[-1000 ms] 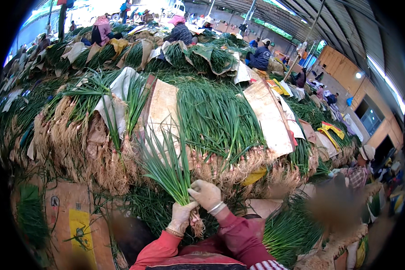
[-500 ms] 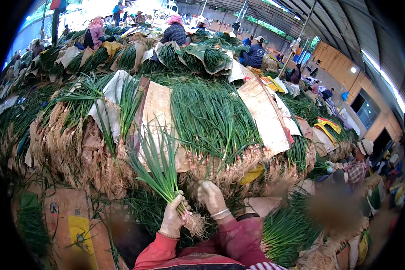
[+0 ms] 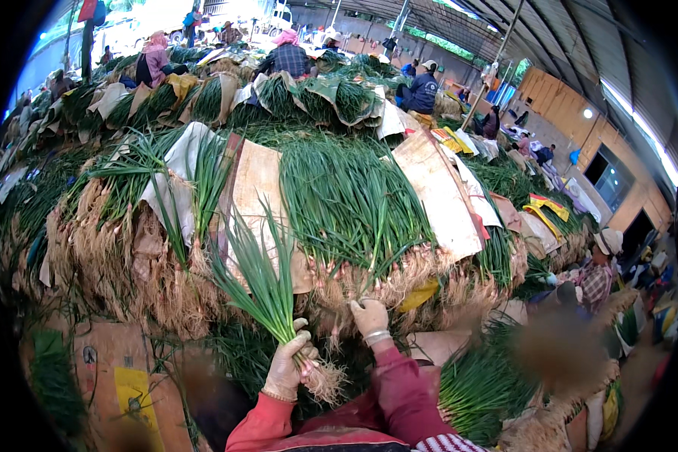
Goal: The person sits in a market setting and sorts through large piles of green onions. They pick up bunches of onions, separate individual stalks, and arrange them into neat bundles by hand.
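My left hand [image 3: 288, 365], in a pale, soiled glove, is closed around a bunch of spring onions [image 3: 267, 282]. The green leaves fan up and to the left; the pinkish bulbs and tangled roots stick out below the fist, to its right. My right hand [image 3: 370, 316], also gloved, is raised just to the right of the bunch, by the hanging roots of a spring onion pile [image 3: 358, 196]. Its fingers are curled, and what they pinch, if anything, is too small to make out.
Pale sheets [image 3: 433, 188] lie on both sides of the pile. More spring onions [image 3: 482, 384] lie low on the right. A flattened cardboard piece [image 3: 102, 369] is at lower left. A person in a light hat [image 3: 597, 282] sits at the right; several others sit further back.
My right hand has moved slightly right and up, away from the bunch, its forearm reaching further forward. My left hand keeps its hold on the spring onions, nearly in place.
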### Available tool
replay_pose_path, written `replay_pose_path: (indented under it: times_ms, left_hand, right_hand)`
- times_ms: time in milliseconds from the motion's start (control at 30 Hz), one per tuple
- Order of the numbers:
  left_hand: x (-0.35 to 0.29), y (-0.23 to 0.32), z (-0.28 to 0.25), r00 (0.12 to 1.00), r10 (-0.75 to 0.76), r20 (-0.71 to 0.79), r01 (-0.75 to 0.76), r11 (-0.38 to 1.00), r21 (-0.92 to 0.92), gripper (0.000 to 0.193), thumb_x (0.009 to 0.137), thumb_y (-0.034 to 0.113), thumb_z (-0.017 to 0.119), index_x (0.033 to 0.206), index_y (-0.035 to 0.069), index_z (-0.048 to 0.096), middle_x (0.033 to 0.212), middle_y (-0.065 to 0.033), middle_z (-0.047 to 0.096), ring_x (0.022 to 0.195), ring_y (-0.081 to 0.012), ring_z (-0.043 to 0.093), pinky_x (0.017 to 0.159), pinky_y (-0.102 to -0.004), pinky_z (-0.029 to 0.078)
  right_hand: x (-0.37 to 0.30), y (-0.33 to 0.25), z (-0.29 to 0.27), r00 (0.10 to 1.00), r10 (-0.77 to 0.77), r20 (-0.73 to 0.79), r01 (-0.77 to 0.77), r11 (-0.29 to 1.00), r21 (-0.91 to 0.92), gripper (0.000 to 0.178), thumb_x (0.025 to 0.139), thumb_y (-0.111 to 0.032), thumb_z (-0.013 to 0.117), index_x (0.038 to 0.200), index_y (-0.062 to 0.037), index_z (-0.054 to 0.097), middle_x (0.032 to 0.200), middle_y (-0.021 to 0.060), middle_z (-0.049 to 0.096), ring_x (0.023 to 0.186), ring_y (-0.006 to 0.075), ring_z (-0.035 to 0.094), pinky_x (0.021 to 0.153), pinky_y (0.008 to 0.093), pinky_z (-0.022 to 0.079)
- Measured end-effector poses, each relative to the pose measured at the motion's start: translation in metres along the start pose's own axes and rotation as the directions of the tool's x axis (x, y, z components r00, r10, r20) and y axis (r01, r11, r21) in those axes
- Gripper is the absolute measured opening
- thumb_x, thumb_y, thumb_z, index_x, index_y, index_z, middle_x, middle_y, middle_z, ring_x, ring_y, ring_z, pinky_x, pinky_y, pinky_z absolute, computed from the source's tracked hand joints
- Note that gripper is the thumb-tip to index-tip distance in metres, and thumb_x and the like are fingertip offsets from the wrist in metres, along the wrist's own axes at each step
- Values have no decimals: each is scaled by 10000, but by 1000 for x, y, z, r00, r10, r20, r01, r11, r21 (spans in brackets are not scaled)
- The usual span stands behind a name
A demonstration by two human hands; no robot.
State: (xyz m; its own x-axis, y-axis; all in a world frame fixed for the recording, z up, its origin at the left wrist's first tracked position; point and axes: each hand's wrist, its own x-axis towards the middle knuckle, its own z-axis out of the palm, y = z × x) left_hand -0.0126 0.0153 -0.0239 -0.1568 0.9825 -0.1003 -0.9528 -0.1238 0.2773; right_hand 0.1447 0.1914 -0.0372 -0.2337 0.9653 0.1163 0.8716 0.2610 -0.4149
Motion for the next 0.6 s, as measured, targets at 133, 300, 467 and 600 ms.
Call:
replay_pose_path:
  times_ms: [133, 300, 467, 600]
  left_hand:
    - [-1, 0, -2, 1000, 6, 7, -6, 1000, 4, 375, 876, 17, 579, 1236, 89, 502, 857, 2, 580, 628, -78, 508, 600, -280, 434]
    - [0, -2, 0, 1000, 27, 2, -27, 999, -26, 379, 853, 13, 603, 1214, 74, 503, 833, 1, 541, 625, -101, 507, 601, -290, 446]
    - [1, -1, -1, 1000, 11, 7, -10, 1000, -18, 387, 850, 12, 601, 1219, 78, 507, 831, -2, 547, 630, -100, 505, 601, -291, 440]
    - [-4, 3, -2, 999, 27, -27, -26, 999, 30, 394, 850, 17, 604, 1225, 80, 502, 831, 0, 561, 620, -95, 504, 592, -289, 433]
  right_hand:
    - [-35, 10, 0, 974, -85, -212, 109, 989, 101, 315, 870, -359, 574, 883, -65, 685, 779, 234, 642, 719, 403, 624, 669, 463, 490]
    - [-72, -8, -16, 906, -93, -414, 188, 962, 196, 214, 886, -243, 586, 993, -80, 675, 711, 194, 635, 646, 348, 634, 569, 411, 487]
    - [-99, -8, -28, 688, -383, 616, 481, 877, 9, 366, 897, -439, 519, 1077, -159, 672, 835, 131, 670, 734, 323, 652, 700, 411, 522]
    - [-27, -35, -58, 958, -284, 33, 285, 940, -188, 281, 901, -387, 533, 990, -161, 675, 762, 122, 677, 650, 295, 653, 611, 408, 523]
